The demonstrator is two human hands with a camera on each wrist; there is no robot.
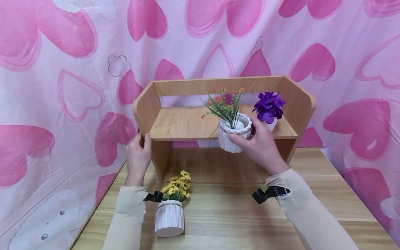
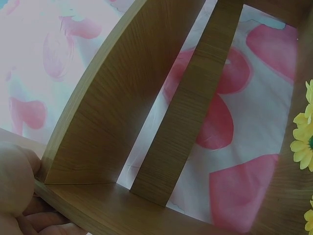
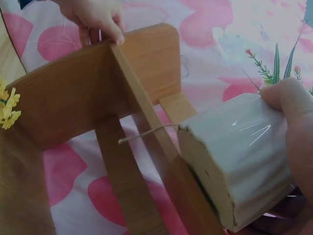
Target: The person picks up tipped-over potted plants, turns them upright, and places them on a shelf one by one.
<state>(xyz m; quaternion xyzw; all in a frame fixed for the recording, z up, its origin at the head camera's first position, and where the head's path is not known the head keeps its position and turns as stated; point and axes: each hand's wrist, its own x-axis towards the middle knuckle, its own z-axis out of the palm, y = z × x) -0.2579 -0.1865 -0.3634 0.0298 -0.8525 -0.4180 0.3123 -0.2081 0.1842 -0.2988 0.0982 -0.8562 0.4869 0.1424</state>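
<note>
My right hand point(image 1: 262, 147) grips a white fluted flower pot point(image 1: 229, 141) with small orange flowers and green leaves, held in front of the upper board of a wooden desk shelf point(image 1: 181, 121). In the right wrist view the pot point(image 3: 239, 152) is tilted, its base visible and a string trailing from it; the thumb point(image 3: 288, 95) lies on its side. My left hand point(image 1: 138, 158) holds the front edge of the shelf's left side panel; the left wrist view shows thumb and fingers around that edge. On the upper board's right end stands a pot of purple flowers point(image 1: 269, 107).
A white pot with yellow flowers point(image 1: 169, 218) is on the wooden table point(image 1: 218, 215), in front of the shelf's left side. Behind the table hangs a pink curtain point(image 1: 193, 45) with heart prints. The shelf has a lower compartment point(image 1: 215, 165) under the upper board.
</note>
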